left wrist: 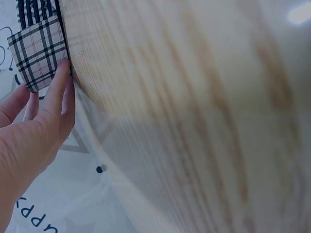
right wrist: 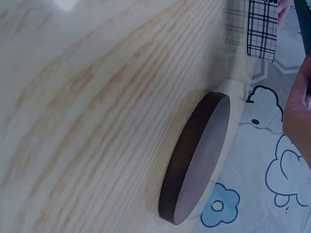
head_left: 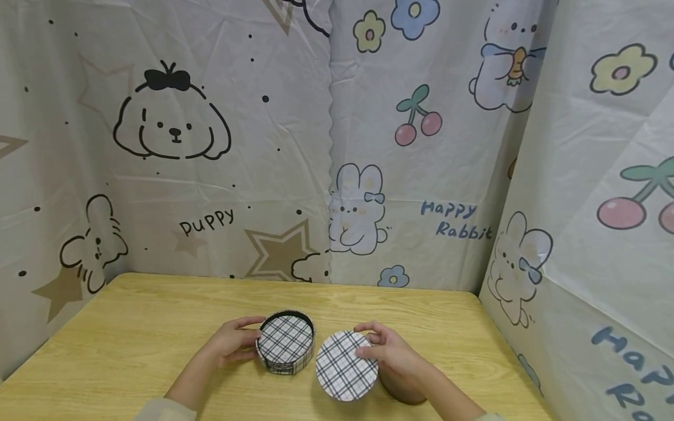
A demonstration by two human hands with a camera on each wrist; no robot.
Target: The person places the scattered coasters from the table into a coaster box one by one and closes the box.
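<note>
A round plaid coaster holder (head_left: pixel 284 365) stands on the table with a stack of matching coasters (head_left: pixel 286 339) inside. At its left side, my left hand (head_left: pixel 235 341) holds its wall; the left wrist view shows the thumb and fingers (left wrist: pixel 57 90) against the plaid holder (left wrist: pixel 39 53). My right hand (head_left: pixel 392 354) pinches one round black-and-white plaid coaster (head_left: pixel 343 371) by its right edge, thumb on top, just right of the holder and raised above the table. In the right wrist view only part of that hand (right wrist: pixel 299 114) and the coaster's dark underside (right wrist: pixel 305 26) show.
A thick dark brown disc (right wrist: pixel 201 160) with a paler top lies on the table under my right forearm, partly hidden in the head view. The wood-grain table (head_left: pixel 158 327) meets printed cloth walls (head_left: pixel 295 140) at the back and both sides.
</note>
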